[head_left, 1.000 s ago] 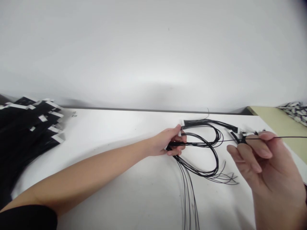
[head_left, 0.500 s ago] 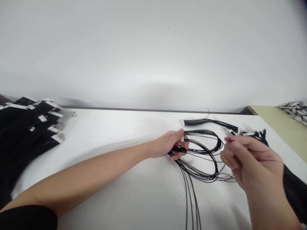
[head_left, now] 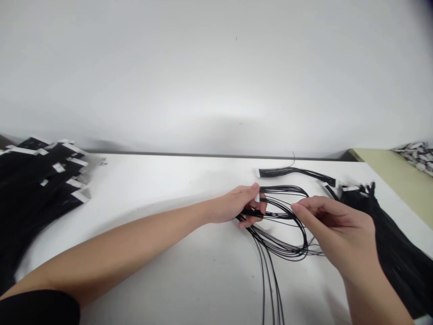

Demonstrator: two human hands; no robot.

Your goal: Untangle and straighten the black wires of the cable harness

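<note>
My left hand (head_left: 241, 203) is closed on a looped bundle of thin black wires (head_left: 284, 246), with a small white connector (head_left: 257, 197) at its fingertips. The loops open out to the right, and several loose wires hang down toward the front edge of the view. At the right side of the loops, my right hand (head_left: 324, 221) pinches with thumb and forefinger near a thin wire; its other fingers are curled. Whether that wire is between the fingertips is too small to tell. Behind the hands lies a short black wire bundle (head_left: 287, 172) with white ends.
A large pile of black cables with white connectors (head_left: 40, 194) covers the left of the white table (head_left: 152, 180). More black cables (head_left: 389, 234) lie on the right. A yellowish surface (head_left: 389, 169) at the far right bears a heap of white and black parts (head_left: 419, 155).
My right hand has moved left from beside the cables on the right to the wire loops. My left hand has stayed almost in place with the bundle.
</note>
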